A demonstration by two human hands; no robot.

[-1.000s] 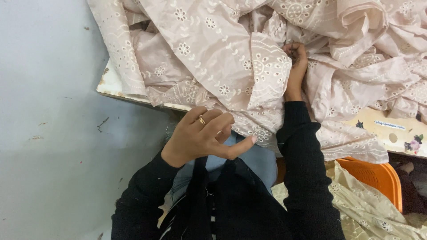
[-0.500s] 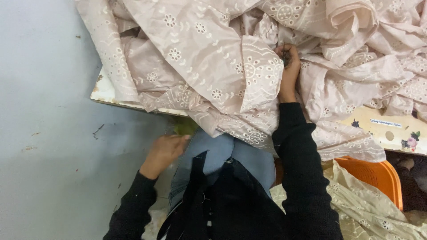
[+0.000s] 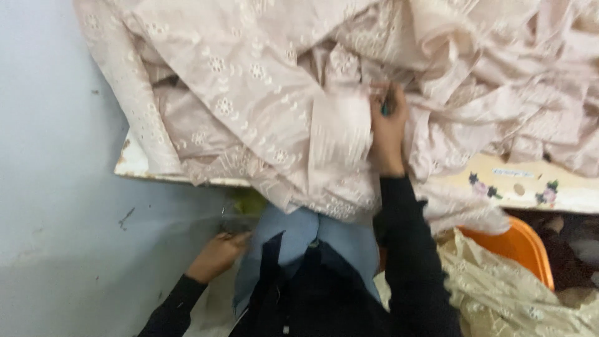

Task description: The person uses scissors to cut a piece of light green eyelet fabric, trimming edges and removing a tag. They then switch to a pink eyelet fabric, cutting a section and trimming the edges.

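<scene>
Right hand [image 3: 388, 128] rests on the heaped pale pink eyelet fabric [image 3: 262, 93], fingers closed on a fold with a small dark-teal object; grip detail blurred. Fabric covers the table [image 3: 530, 187] and spills over its near edge, leaving only the left corner and a right strip bare. Left hand [image 3: 218, 253] is below that edge, beside the grey floor [image 3: 56, 187], fingers curled; grip cannot be told. Orange tub [image 3: 524, 243] sits under the right side.

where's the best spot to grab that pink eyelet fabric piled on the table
Probably the scalloped hem fold of the pink fabric, which hangs over the table edge just left of the right hand. Come from below, on the person's side: that edge drapes free and bunched, while the rest lies heaped flat. The left hand is low, off the cloth.
</scene>
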